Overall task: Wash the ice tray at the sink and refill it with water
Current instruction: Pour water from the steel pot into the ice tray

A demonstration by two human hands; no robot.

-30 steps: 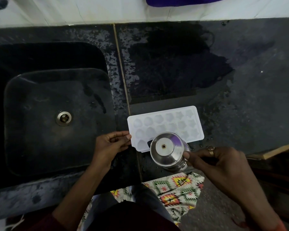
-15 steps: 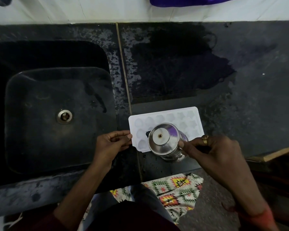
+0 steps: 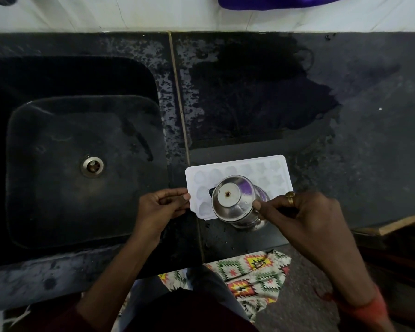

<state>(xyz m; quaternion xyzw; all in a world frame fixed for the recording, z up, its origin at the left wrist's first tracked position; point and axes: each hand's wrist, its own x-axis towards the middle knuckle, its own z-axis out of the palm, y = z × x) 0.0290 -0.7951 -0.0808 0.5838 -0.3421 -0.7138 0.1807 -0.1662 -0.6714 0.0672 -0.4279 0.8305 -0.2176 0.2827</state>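
Two grips: left hand [image 3: 162, 207] pinches ice tray [image 3: 268, 168] edge; right hand [image 3: 304, 219] holds steel cup [image 3: 233, 200].

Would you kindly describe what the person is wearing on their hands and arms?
The right hand carries a gold ring on one finger, and a red-orange band or cuff circles its wrist. The left hand wears nothing visible; that forearm is bare up to a dark maroon sleeve near the elbow.

A dark stone bench [image 3: 369, 164] fills most of the frame, with a darker patch [image 3: 261, 92] across its upper middle. A purple object [image 3: 273, 2] juts in at the top edge against a white wall [image 3: 106, 13]. A geometric-patterned cloth [image 3: 249, 271] shows at bottom centre, and a wooden board [image 3: 403, 224] at the right edge.
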